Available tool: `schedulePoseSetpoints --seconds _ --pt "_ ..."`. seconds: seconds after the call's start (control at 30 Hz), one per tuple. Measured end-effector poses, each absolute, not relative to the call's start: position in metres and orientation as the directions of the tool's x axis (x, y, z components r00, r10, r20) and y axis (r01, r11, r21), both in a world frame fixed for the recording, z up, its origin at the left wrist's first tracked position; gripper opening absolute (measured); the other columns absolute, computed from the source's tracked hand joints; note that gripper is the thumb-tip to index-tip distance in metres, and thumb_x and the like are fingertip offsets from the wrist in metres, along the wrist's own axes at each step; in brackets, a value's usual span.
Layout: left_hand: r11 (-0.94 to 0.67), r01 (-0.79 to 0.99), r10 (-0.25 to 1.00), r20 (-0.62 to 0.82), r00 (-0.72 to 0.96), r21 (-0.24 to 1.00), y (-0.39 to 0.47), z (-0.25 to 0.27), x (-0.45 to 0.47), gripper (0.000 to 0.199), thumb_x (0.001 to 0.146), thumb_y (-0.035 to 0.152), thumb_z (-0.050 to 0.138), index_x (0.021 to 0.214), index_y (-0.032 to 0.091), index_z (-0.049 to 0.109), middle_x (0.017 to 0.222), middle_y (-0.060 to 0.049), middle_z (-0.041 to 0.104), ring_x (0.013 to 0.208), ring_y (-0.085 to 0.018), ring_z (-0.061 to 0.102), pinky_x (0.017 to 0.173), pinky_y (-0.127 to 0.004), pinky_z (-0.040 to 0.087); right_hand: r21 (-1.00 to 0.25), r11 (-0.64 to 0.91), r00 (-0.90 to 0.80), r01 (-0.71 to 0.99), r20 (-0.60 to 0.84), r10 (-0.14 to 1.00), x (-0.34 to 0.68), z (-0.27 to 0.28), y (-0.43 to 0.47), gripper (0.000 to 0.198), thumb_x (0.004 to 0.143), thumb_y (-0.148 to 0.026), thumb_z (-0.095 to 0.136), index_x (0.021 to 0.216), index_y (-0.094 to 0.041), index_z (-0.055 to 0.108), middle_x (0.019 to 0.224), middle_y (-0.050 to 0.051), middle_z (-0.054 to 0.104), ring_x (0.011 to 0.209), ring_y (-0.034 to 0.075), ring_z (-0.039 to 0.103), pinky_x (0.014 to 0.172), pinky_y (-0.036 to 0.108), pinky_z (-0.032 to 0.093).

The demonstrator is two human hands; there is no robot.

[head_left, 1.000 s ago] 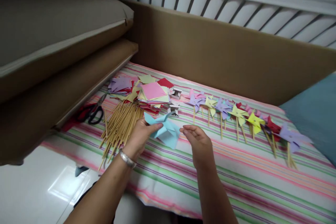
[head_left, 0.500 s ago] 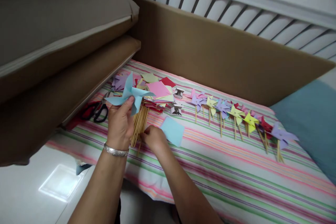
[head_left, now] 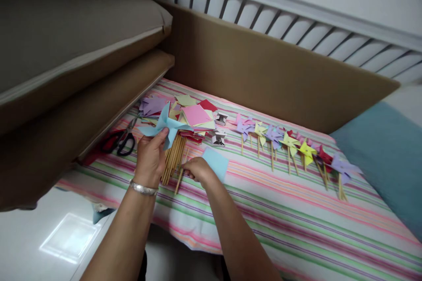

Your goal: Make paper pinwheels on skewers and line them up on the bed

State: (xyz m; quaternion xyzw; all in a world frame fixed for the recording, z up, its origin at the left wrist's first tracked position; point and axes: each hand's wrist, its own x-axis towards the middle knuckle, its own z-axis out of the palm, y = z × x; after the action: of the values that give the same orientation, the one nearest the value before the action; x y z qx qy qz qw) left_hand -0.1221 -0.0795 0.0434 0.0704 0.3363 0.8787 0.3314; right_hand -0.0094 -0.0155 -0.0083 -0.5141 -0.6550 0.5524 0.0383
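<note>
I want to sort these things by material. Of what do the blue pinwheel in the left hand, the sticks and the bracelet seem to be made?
Blue pinwheel: probably matte paper; thin, bent blades without shine.
Sticks: likely bamboo or wood, fairly dull; the straw colour leaves open which.
Bracelet: apparently silvery metal; it shows bright highlights.

Pinwheels [head_left: 172, 126] matt paper; sticks [head_left: 173, 158] smooth wood; bracelet [head_left: 143, 188] shiny metal.

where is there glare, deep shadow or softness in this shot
Head view: bright glare on the glossy floor; head view, left: stacked cushions fall into shadow; head view, left of centre: light-blue pinwheel has readable edges; head view, right: lilac pinwheel at the row's end looks slightly soft
</note>
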Motion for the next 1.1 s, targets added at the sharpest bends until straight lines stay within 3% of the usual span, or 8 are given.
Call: schedulePoseSetpoints --seconds 0.13,0.27,0.37,0.6,0.83,1.1 --pt "-0.520 -0.541 0.666 -0.083 -0.742 0.661 -0.078 0.038 -0.120 0.017 0.055 0.014 0.077 0.068 0.019 0.067 0.071 0.004 0.070 0.067 -0.010 0.063 0.072 -0.023 0.048 -0.858 -0.256 -0.493 0.444 -0.473 0.730 0.028 0.000 -0.014 0.012 0.067 -0.027 0.056 0.063 -0.018 0.050 0.055 -0.002 0.056 0.043 0.008 0.050 0.042 0.020 0.034" --pt "-0.483 -0.518 0.678 -0.072 -0.731 0.706 -0.074 0.033 -0.112 0.019 0.056 0.012 0.076 0.072 0.020 0.068 0.076 0.003 0.070 0.074 -0.011 0.064 0.077 -0.023 0.048 -0.921 -0.372 -0.474 0.118 -0.382 0.794 0.068 -0.004 -0.008 0.019 0.060 -0.028 0.064 0.069 -0.017 0.051 0.061 -0.001 0.060 0.049 0.009 0.055 0.045 0.020 0.037" --pt "-0.413 -0.510 0.710 -0.084 -0.699 0.755 -0.071 0.031 -0.104 0.022 0.057 0.013 0.076 0.077 0.019 0.068 0.081 0.002 0.071 0.081 -0.013 0.064 0.080 -0.023 0.048 -0.923 -0.385 -0.450 -0.014 -0.339 0.827 0.087 -0.006 -0.001 0.022 0.059 -0.024 0.066 0.075 -0.017 0.054 0.061 -0.001 0.062 0.047 0.009 0.054 0.044 0.019 0.035" --pt "-0.232 -0.520 0.828 -0.114 -0.549 0.822 -0.058 0.021 -0.083 0.017 0.057 0.016 0.077 0.073 0.018 0.070 0.076 -0.002 0.072 0.072 -0.014 0.065 0.069 -0.022 0.051 -0.945 -0.321 -0.441 -0.066 -0.261 0.859 0.108 0.007 0.013 0.030 0.062 -0.025 0.066 0.090 -0.017 0.058 0.064 -0.003 0.060 0.049 0.009 0.054 0.045 0.019 0.036" --pt "0.030 -0.405 0.963 -0.135 -0.233 0.914 -0.052 0.014 -0.055 0.015 0.057 0.020 0.077 0.070 0.016 0.071 0.069 -0.005 0.070 0.061 -0.015 0.061 0.059 -0.026 0.048 -0.966 -0.251 -0.419 -0.061 -0.204 0.885 0.122 0.010 0.020 0.024 0.069 -0.032 0.064 0.087 -0.016 0.063 0.060 -0.003 0.058 0.047 0.007 0.048 0.048 0.020 0.036" --pt "0.078 -0.271 0.997 -0.078 0.009 0.959 -0.053 0.026 -0.039 0.013 0.061 0.024 0.074 0.061 0.015 0.066 0.054 0.001 0.056 0.050 -0.009 0.046 0.050 -0.021 0.036 -0.971 -0.226 -0.390 -0.072 -0.182 0.903 0.121 0.008 0.016 0.017 0.065 -0.031 0.069 0.070 -0.016 0.063 0.064 -0.001 0.061 0.058 0.011 0.055 0.059 0.026 0.045"
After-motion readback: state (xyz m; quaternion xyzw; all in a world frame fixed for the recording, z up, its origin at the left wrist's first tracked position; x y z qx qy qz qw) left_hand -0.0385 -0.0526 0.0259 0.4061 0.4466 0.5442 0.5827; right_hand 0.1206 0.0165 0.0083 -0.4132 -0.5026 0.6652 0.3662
